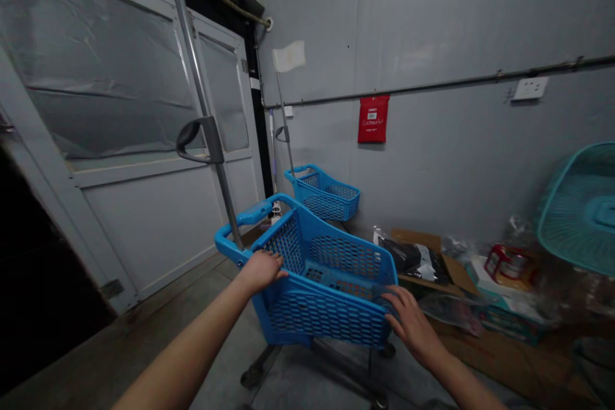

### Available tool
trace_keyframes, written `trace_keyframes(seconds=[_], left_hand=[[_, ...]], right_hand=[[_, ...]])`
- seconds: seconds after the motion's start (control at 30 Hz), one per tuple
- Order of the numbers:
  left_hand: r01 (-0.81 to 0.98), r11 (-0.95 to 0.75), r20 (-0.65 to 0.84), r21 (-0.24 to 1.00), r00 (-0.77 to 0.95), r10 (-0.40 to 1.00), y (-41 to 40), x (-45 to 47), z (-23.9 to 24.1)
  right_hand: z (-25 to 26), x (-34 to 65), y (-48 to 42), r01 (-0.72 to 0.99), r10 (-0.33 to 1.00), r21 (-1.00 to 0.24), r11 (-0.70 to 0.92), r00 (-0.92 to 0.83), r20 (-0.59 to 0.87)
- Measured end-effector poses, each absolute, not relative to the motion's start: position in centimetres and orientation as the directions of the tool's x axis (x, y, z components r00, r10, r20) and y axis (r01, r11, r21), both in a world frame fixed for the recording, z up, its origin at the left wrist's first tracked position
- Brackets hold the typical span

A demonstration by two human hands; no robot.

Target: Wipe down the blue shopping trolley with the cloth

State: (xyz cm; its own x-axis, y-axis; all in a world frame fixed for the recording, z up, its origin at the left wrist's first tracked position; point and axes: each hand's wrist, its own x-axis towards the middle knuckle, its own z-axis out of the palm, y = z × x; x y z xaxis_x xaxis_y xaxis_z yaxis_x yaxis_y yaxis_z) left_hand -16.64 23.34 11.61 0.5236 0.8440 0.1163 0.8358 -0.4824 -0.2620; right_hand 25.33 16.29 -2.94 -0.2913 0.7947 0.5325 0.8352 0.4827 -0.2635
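Observation:
A small blue shopping cart point(331, 314) with a lattice basket stands in front of me on dark wheels. My left hand point(262, 272) is closed over the near rim by the handle end, fingers curled inward. At the basket's other end, my right hand point(408, 320) bends its fingers over the corner of the rim. A dark grey-blue piece that looks like a cloth point(382, 295) lies under those fingers, pressed against the inside of the rim; the hand partly hides it. A metal pole point(199, 77) with a grey grip point(206, 141) rises from the cart's handle.
A second blue cart point(329, 195) with a white flag point(289, 56) stands behind by the grey wall. At right are an open cardboard box point(444, 250) with dark packages, a red can point(509, 262) and a teal fan point(583, 205). A white door point(177, 218) is at left.

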Motion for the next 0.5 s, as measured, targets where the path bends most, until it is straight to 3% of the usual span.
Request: trace_keyframes(seconds=[0.2,0.27,0.43,0.5], left_hand=[[0.857,-0.438,0.145,-0.273,0.487,0.861,23.5,-15.1,10.8],[0.866,-0.416,0.159,-0.277,0.469,0.869,23.3,-14.1,10.6],[0.867,-0.412,0.222,-0.279,0.476,0.851,22.0,-10.5,10.3],[0.848,-0.448,0.243,-0.285,0.516,0.822,21.4,-10.0,10.6]], right_hand=[[-3.3,19.0,16.5,0.934,0.767,-0.315,0.170,0.075,0.637],[-2.1,15.3,16.5,0.931,0.779,-0.315,0.182,0.060,0.625],[0.9,7.1,17.4,0.885,0.750,-0.218,0.412,-0.193,0.632],[1.6,7.2,18.5,0.888,0.758,-0.219,0.405,-0.193,0.623]])
